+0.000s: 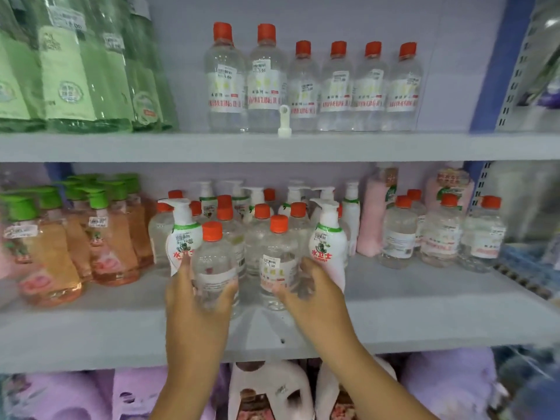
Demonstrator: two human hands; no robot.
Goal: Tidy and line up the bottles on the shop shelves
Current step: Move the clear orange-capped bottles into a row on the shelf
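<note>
On the middle shelf (394, 316), two clear bottles with orange caps are being handled at the front of a crowded cluster, one in each hand. The left-hand clear bottle (213, 262) is being grasped by the left hand (194, 301), whose thumb and fingers are being wrapped round its lower body; the right-hand clear bottle (278, 262) is being gripped by the right hand (312, 286) in the same way, low on its side. Both bottles are being kept upright, at or just above the shelf surface; which of the two cannot be told. Just behind them, more orange-capped bottles are being crowded together with white pump bottles (328, 241) in no clear rows, so the step in hand is judged to be the sorting of this mixed middle group. To the right, a looser group of like clear bottles (442, 234) is being left with space around it, and on the upper shelf (363, 147) a neat row of the same kind (333, 86) is being shown as a pattern. The next move is judged to call for the two held bottles being carried to their own kind, set down label forward and flush with the front edge, without the neighbouring pump bottles being knocked.
</note>
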